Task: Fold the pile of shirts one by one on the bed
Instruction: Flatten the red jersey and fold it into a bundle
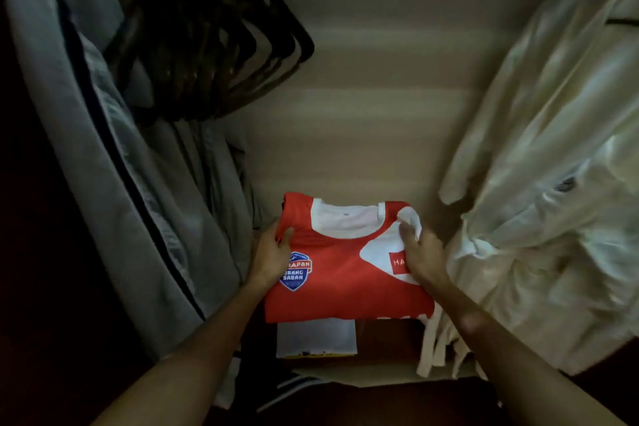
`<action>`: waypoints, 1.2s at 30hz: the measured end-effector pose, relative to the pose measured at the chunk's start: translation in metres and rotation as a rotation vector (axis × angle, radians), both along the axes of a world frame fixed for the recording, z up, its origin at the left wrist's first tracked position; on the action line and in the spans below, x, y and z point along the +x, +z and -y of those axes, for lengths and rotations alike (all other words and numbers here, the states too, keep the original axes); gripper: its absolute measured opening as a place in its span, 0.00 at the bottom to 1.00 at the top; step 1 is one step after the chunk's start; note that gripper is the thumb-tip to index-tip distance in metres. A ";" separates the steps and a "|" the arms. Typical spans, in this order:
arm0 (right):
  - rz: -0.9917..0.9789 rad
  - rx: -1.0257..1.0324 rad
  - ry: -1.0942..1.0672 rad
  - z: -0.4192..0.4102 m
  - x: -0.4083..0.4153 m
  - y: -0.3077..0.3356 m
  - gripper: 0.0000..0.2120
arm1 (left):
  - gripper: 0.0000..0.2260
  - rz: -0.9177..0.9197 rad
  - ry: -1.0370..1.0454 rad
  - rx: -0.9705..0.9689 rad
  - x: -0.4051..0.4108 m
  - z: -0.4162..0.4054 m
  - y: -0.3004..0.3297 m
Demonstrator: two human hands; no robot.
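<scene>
Inside the wardrobe, folded red shirt [345, 263]; left hand [271, 254] and right hand [423, 254], grip on its sides.

Red shirt among grey and cream clothes

The folded shirt [345, 263] is red with a white collar, white patch and blue shield badge; hanging garments are grey [114, 156] and cream-white [546, 149]; hangers [214, 31] dark brown.

Both hands, left hand [273, 252] and right hand [423, 254], grip a folded red shirt [345, 266], apparently inside a dim wardrobe.
</scene>
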State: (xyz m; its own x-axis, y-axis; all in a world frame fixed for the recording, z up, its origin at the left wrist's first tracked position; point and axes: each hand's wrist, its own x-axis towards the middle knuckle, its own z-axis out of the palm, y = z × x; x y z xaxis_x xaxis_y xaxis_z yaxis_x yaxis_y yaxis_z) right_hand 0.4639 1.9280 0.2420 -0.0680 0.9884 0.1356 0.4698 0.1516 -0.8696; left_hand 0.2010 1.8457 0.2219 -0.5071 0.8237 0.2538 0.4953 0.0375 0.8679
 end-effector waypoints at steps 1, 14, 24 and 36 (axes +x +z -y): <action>-0.007 -0.024 0.014 -0.007 -0.004 -0.010 0.23 | 0.13 0.002 0.003 -0.014 -0.006 -0.009 -0.014; -0.092 -0.245 0.043 -0.058 -0.029 -0.285 0.14 | 0.10 0.129 0.142 -0.244 -0.004 -0.048 -0.262; -0.166 -0.374 0.071 -0.112 -0.076 -0.477 0.14 | 0.15 0.277 0.233 -0.261 -0.028 -0.094 -0.452; -0.172 -0.639 0.067 -0.218 -0.141 -0.557 0.21 | 0.19 0.312 0.253 -0.431 -0.124 -0.188 -0.535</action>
State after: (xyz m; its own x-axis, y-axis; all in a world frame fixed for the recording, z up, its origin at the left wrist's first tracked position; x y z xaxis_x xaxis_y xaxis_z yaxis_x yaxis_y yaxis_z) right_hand 0.3229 2.1464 -0.3149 -0.1621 0.8721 -0.4616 0.3235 -0.3950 -0.8598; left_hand 0.0768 2.0340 -0.3135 -0.6982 0.6631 -0.2698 0.1486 0.5029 0.8515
